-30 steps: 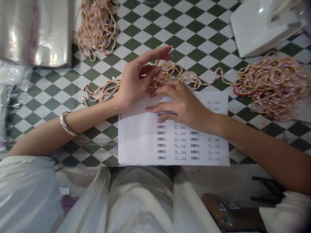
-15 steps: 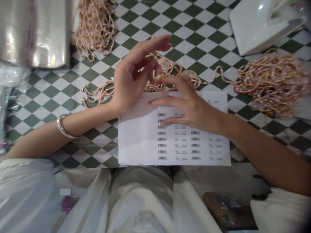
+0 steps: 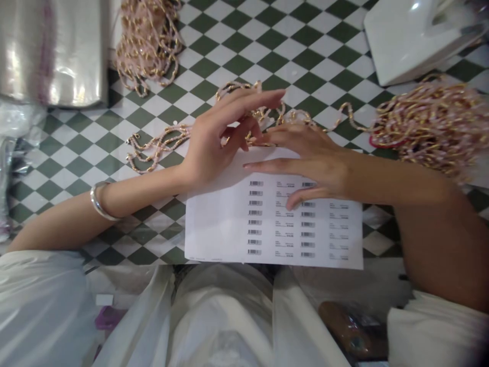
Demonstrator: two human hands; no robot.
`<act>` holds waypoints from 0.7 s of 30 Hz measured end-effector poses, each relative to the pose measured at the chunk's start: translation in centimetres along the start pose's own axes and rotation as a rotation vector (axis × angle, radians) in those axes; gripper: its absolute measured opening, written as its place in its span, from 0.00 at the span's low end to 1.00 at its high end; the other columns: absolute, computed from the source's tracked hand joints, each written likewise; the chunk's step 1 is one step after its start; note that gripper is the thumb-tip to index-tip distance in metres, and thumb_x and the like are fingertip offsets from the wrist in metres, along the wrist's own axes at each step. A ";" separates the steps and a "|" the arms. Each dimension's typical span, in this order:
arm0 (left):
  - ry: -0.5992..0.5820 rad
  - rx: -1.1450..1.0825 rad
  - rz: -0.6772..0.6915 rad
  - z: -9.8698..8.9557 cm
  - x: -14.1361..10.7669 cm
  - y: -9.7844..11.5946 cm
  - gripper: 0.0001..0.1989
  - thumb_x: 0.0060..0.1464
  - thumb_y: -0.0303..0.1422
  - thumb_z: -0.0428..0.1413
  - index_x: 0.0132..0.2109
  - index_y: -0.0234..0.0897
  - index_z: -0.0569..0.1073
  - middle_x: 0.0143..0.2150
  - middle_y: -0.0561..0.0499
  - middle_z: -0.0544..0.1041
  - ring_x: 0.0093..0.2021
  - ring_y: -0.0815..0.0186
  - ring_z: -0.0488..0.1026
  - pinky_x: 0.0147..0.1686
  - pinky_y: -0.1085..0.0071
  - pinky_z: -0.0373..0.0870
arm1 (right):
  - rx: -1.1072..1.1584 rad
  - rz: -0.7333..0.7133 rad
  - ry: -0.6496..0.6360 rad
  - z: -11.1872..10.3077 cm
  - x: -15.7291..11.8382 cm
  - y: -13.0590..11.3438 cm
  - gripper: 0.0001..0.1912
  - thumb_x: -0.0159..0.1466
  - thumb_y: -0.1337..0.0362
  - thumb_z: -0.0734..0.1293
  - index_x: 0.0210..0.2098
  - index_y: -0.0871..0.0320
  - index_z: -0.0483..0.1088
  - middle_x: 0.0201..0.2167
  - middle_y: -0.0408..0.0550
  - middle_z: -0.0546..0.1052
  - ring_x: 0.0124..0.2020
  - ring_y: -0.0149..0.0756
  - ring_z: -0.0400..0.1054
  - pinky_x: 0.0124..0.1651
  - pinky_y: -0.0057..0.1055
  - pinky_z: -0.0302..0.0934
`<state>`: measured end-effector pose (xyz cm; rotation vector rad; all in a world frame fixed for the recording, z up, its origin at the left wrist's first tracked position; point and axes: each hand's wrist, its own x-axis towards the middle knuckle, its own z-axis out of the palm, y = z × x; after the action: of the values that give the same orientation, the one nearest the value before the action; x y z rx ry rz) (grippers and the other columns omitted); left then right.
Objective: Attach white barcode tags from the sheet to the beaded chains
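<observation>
- Near edge of the bench [image 3: 294,46]: label sheet [image 3: 217,224], printed with barcodes.
- Over the sheet's far part: left hand [image 3: 212,140], fingers curled, and right hand [image 3: 324,160], fingers spread; whether either grips cannot be told.
- At and beyond the fingertips: bead strands [image 3: 263,116].
- Far left: plastic bags [image 3: 78,51]; contents indistinct.

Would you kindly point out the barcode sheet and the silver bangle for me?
Barcode sheet [image 3: 270,218], head view: bare paper between printed columns.
Silver bangle [image 3: 96,203], head view: the band's lower-left curve.
</observation>
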<state>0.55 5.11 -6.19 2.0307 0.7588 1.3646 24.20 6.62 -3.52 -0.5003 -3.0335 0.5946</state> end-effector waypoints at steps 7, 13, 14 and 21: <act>0.030 -0.098 -0.044 0.5 0.2 -1.3 0.15 0.66 0.34 0.46 0.57 0.49 0.69 0.50 0.53 0.73 0.35 0.79 0.73 0.30 0.82 0.75 | -0.012 -0.039 0.031 1.4 0.6 1.1 0.40 0.63 0.44 0.63 0.69 0.35 0.41 0.72 0.40 0.46 0.73 0.52 0.36 0.69 0.60 0.40; 0.041 -0.089 -0.075 0.5 0.2 -1.4 0.15 0.65 0.38 0.47 0.56 0.51 0.70 0.49 0.52 0.74 0.36 0.78 0.73 0.28 0.82 0.74 | 0.007 -0.022 0.067 1.8 0.7 0.7 0.40 0.63 0.50 0.67 0.68 0.33 0.44 0.71 0.40 0.49 0.72 0.52 0.37 0.68 0.59 0.43; 0.042 -0.089 -0.075 0.5 0.2 -1.4 0.15 0.65 0.39 0.48 0.56 0.51 0.70 0.49 0.53 0.74 0.36 0.77 0.73 0.28 0.82 0.74 | 0.014 -0.020 0.063 1.7 0.7 0.6 0.40 0.63 0.52 0.67 0.68 0.33 0.44 0.71 0.41 0.49 0.72 0.52 0.37 0.69 0.59 0.42; 0.105 -0.081 -0.115 1.9 0.7 -0.5 0.16 0.67 0.34 0.42 0.54 0.43 0.71 0.48 0.53 0.75 0.35 0.79 0.72 0.31 0.82 0.73 | 0.045 -0.015 0.083 1.4 0.7 0.2 0.37 0.63 0.55 0.67 0.67 0.36 0.48 0.70 0.45 0.47 0.71 0.55 0.37 0.68 0.61 0.43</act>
<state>2.48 5.67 -6.72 1.8361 0.8383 1.4218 23.45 6.47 -4.94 -0.4875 -2.9367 0.6231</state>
